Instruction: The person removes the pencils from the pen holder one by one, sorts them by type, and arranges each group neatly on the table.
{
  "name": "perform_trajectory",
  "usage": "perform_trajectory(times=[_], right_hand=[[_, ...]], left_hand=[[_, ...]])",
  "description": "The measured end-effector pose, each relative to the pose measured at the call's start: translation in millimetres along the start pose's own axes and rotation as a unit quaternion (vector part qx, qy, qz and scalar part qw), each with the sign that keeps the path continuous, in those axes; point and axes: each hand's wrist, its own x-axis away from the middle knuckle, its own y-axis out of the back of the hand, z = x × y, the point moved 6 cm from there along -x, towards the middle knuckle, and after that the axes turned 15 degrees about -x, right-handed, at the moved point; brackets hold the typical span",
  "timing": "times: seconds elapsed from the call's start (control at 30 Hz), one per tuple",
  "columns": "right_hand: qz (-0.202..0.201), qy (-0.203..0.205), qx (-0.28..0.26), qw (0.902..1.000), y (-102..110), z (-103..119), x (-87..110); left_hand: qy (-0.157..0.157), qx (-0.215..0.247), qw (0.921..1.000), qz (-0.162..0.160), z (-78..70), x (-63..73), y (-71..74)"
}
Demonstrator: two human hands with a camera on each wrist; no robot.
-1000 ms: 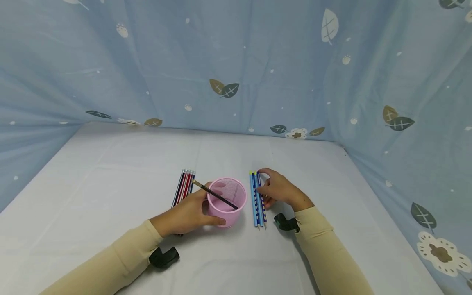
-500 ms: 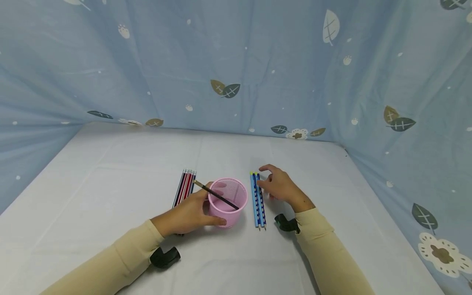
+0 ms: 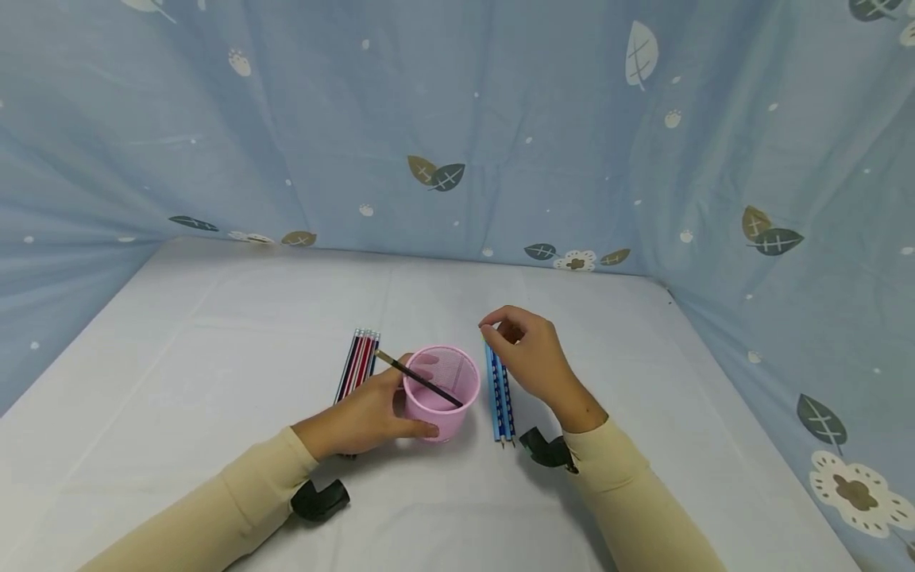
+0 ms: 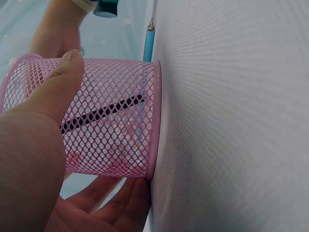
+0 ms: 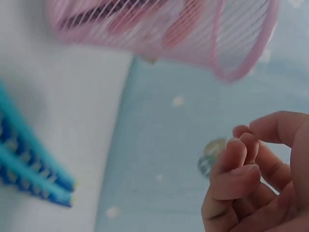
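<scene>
My left hand point(image 3: 364, 415) grips the side of a pink mesh pencil cup point(image 3: 442, 421), thumb in front and fingers behind. The cup stands upright on the white table with a dark pencil point(image 3: 422, 383) leaning inside, its gold end jutting over the rim. Through the mesh in the left wrist view, the dark pencil point(image 4: 104, 112) slants down to the base. Right of the cup lie several blue pencils point(image 3: 498, 405) side by side, tips toward me. Over their far ends hovers my right hand point(image 3: 530, 349). Its fingers point(image 5: 236, 183) are loosely bent with nothing between them in the right wrist view.
Several red and dark striped pencils point(image 3: 357, 361) lie left of the cup, partly hidden behind my left hand. A white cloth covers the table point(image 3: 236, 318). Blue patterned curtains point(image 3: 343, 119) hang behind it and along the right side.
My right hand has lifted off the blue pencils and moved slightly away from me and left, its fingers bending more. The left hand and the cup have stayed in place.
</scene>
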Motion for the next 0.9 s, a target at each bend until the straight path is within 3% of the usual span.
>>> perform_trajectory(times=[0.3,0.6,0.9], right_hand=[[0.03,0.059,-0.009,0.9977,-21.3,34.3,16.0],[0.06,0.142,0.011,0.988,-37.9,45.7,23.7],[0.098,0.141,0.022,0.9849,-57.5,38.5,28.5]], left_hand=[[0.011,0.001,0.9999,0.008,0.9,1.3,0.3],[0.004,0.004,0.9999,0.01,0.1,2.0,1.7],[0.008,0.01,0.9997,0.021,-1.3,3.6,0.2]])
